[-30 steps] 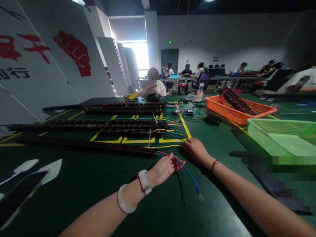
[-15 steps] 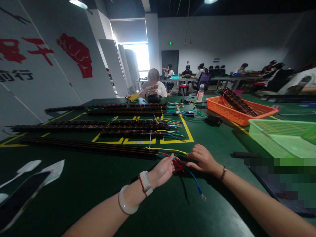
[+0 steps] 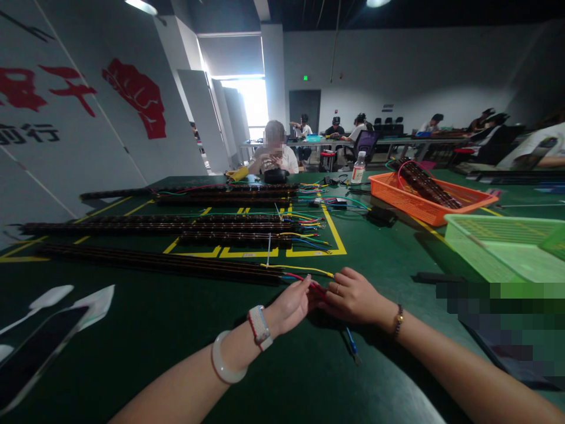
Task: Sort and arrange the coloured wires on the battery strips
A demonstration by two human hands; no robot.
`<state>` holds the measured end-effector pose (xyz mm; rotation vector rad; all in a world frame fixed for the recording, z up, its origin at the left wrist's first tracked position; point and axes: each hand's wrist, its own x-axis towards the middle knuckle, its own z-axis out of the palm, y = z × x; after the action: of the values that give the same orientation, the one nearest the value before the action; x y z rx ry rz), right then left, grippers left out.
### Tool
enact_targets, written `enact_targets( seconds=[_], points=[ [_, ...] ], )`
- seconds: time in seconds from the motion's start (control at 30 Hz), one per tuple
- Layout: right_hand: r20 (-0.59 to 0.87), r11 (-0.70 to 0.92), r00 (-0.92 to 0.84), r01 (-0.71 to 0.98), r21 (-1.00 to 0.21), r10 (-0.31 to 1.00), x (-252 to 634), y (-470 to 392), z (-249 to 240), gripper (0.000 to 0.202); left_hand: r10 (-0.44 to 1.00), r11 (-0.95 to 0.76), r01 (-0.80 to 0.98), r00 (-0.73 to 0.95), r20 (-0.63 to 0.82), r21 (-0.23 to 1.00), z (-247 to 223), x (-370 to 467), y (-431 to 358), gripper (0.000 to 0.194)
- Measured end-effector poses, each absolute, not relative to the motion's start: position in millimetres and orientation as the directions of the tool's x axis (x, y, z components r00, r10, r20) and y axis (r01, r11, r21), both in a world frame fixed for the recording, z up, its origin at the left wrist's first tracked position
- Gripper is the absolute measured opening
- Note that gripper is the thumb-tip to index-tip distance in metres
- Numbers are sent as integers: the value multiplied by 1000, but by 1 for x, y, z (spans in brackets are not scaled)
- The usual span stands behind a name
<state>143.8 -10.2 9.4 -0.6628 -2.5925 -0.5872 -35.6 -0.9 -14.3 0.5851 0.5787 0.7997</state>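
Note:
My left hand (image 3: 293, 304), palm up, pinches a red wire (image 3: 293, 275) a short way past the end of a long dark wire bundle (image 3: 168, 263). Closed beside it, my right hand (image 3: 353, 296) has its fingers on the red wire's end; its fingertips are partly hidden. A yellow wire (image 3: 309, 270) from the same bundle runs up to the right hand's knuckles. Below the hands a blue wire (image 3: 352, 341) with a ring terminal sticks out over the green table (image 3: 282, 377).
More bundles (image 3: 238, 226) lie across yellow tape lines. An orange basket (image 3: 435, 215) holds another bundle; a green basket (image 3: 498, 244) stands nearer. A phone (image 3: 42, 353) lies at left, a bottle (image 3: 359, 167) farther back. A person (image 3: 276, 156) sits opposite.
My right hand has moved left and slightly down, onto the red wire beside my left hand. The blue wire's end has shifted slightly left. My left hand is almost unmoved.

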Motion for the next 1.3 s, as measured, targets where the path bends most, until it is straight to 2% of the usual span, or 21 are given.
enact_targets(
  seconds=[0.1,0.27,0.4,0.6,0.93,1.13,1.3],
  points=[
    [486,778,-783,561,284,388,145,-9,8,28,790,555,-493,565,-239,670,-15,-36,-1,23],
    [526,641,-627,744,187,575,151,0,5,31,799,535,-482,556,-230,694,-14,-37,-1,18],
    [438,575,-563,810,120,701,155,9,-1,32,794,530,-459,562,-229,713,-10,-38,-3,22],
    [315,528,-517,847,58,796,150,12,-9,32,797,524,-442,555,-237,728,-8,-38,-5,23],
    [280,381,-366,924,1,887,147,32,-10,36,801,522,-495,564,-200,694,-10,-39,-3,17],
    [270,429,-404,903,-36,874,150,32,-10,36,801,519,-485,564,-202,704,-11,-39,-3,16],
    [311,439,-417,899,-1,854,151,24,-11,39,792,525,-465,573,-210,712,-11,-40,-2,18]
  ],
)
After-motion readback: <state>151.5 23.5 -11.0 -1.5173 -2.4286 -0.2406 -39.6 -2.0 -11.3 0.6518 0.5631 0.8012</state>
